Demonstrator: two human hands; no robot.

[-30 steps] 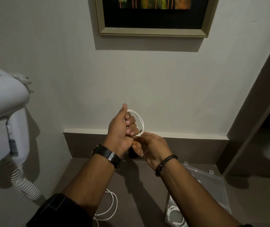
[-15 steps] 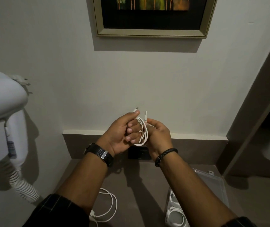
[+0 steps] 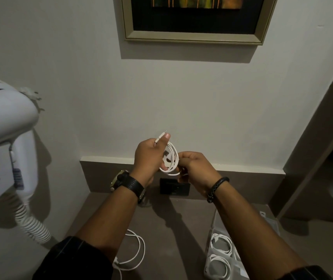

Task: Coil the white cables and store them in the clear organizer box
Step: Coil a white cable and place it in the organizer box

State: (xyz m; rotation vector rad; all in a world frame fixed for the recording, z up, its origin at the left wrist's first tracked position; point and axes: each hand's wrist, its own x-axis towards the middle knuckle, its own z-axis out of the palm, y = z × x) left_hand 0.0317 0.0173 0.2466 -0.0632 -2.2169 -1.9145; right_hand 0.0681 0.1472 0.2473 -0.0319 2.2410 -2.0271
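At mid-frame a thin white cable coil (image 3: 170, 158) is gripped by both hands, left hand (image 3: 151, 156) pinching its plug end, right hand (image 3: 195, 168) curled round the loops. Two coils already sit in the clear plastic organizer box (image 3: 221, 257) at lower right; one loose white cable (image 3: 133, 253) remains on the brown desk (image 3: 171, 229), so roughly one and a half cables seem left. A white wall-mounted hairdryer (image 3: 4, 142) hangs left.

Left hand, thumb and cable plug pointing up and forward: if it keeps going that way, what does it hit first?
Likely the bare wall. The left hand holds the coiled white cable in its grip, thumb aimed up and away, and nothing shows between it and the wall. The picture frame hangs higher. Depth is unclear.
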